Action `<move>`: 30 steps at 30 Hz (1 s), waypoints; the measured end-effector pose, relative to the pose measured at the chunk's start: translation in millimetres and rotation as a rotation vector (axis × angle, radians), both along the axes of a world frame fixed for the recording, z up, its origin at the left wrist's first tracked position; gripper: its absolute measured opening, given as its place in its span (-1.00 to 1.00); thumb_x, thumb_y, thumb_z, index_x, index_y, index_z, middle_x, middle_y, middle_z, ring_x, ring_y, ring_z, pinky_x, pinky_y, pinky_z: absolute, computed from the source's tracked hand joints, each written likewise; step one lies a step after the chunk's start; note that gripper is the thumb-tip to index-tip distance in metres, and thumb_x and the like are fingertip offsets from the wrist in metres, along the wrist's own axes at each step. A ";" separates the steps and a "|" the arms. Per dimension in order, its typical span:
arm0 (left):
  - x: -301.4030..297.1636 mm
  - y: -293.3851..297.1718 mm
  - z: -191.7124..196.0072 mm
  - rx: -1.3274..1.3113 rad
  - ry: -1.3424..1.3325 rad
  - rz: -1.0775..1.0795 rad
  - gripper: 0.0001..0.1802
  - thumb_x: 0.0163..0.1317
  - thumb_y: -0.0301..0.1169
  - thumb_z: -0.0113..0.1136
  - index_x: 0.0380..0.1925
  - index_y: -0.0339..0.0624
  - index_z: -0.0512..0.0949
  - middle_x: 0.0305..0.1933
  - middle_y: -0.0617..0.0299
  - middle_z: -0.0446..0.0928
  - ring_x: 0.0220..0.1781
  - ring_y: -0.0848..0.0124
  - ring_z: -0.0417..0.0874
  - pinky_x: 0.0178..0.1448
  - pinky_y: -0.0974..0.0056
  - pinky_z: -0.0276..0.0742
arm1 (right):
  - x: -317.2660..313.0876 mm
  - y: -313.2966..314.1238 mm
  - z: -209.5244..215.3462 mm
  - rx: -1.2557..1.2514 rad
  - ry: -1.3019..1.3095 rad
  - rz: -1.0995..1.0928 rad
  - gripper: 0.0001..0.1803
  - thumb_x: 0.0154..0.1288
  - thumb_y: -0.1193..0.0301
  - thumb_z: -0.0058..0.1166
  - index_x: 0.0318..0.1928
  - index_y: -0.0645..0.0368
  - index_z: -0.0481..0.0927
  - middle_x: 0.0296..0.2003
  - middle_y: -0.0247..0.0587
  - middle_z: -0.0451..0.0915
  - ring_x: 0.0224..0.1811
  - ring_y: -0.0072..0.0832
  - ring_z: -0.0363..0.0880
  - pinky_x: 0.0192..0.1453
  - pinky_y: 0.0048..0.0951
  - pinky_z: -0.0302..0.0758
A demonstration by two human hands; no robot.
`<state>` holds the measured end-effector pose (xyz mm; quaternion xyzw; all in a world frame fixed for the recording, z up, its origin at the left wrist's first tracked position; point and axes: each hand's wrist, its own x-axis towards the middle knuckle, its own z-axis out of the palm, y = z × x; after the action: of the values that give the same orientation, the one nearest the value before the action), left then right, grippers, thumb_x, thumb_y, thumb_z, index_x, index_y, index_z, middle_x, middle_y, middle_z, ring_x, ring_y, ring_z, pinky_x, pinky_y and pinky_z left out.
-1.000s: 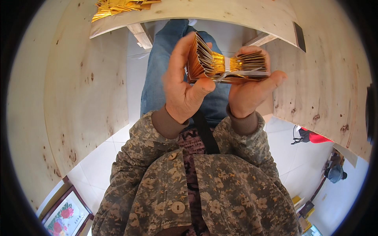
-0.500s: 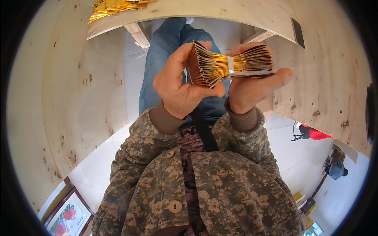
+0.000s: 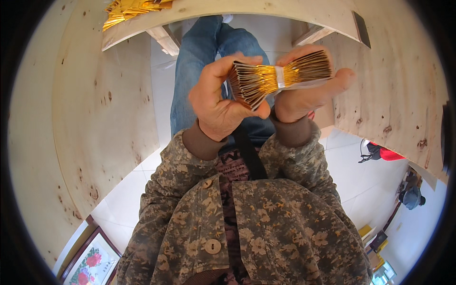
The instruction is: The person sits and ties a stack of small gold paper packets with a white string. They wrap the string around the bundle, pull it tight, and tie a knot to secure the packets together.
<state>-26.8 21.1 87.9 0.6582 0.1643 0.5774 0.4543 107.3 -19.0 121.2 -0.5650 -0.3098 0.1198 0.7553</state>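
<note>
Two bare hands: left hand (image 3: 213,97) and right hand (image 3: 301,100), raised above the blue-jeaned legs (image 3: 194,61), one at each end of a bow-shaped bundle of gold-and-brown folded papers (image 3: 266,79).
Left fingers: bent partway round the left end, along its far side, thumb along the near side; bundle gripped between.
Right fingers: curled behind the far side, partly hidden; thumb extended outward past the near right corner; bundle cradled against the palm.
Narrow white band (image 3: 280,77): wraps the bundle's middle and contains the papers, pinched there and fanned at both ends.
Long axis: roughly left to right, tilted, right end farther from the person; layered edges face up to the viewer.
Pale knotty-wood bench (image 3: 304,10): beyond the hands; carries a loose heap of shiny gold pieces (image 3: 130,9) at its left.
Dark reddish-brown rectangular frame (image 3: 109,242): lower left; holds a picture of pink-red flowers.
</note>
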 end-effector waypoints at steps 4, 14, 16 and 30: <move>2.2 -4.4 -0.5 -0.129 -0.075 -0.152 0.15 -0.12 0.08 0.57 0.33 -0.46 0.28 0.27 -0.15 0.52 0.27 0.17 0.59 0.37 0.14 0.46 | 6.8 0.9 -0.9 0.035 0.004 -0.142 0.06 0.35 -0.45 -0.84 -0.37 0.23 0.54 -0.56 -0.12 0.61 -0.51 -0.39 0.56 -0.33 -0.51 0.53; -16.7 5.5 10.6 0.033 0.236 -0.228 -0.07 0.04 -0.29 0.56 0.33 -0.48 0.29 0.29 -0.22 0.48 0.29 0.14 0.56 0.36 0.10 0.51 | 13.8 -5.6 6.2 0.099 0.044 0.067 0.03 0.38 -0.41 -0.84 -0.32 0.24 0.54 -0.52 -0.05 0.64 -0.48 -0.35 0.60 -0.30 -0.43 0.58; -14.8 3.3 13.9 -0.004 0.258 -0.187 -0.11 0.03 -0.29 0.57 0.30 -0.44 0.35 0.22 -0.15 0.55 0.23 0.19 0.62 0.30 0.16 0.53 | 16.3 -7.5 3.4 0.107 0.105 0.172 0.00 0.41 -0.38 -0.82 -0.32 0.22 0.54 -0.51 -0.02 0.65 -0.46 -0.33 0.61 -0.26 -0.41 0.57; 7.2 -7.1 20.9 -0.195 0.222 -0.002 0.05 -0.11 -0.38 0.67 0.38 -0.22 0.25 0.30 -0.02 0.42 0.24 0.26 0.56 0.33 0.19 0.48 | 9.2 5.0 -23.4 -0.040 1.100 0.216 -0.44 0.52 -0.03 -0.37 0.07 0.14 0.53 -0.11 -0.14 0.67 -0.26 -0.26 0.70 -0.26 -0.20 0.68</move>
<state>-19.6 14.0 108.8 0.6708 0.2685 0.4818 0.4957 116.5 -14.0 97.8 -0.3985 0.0762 0.4795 0.7781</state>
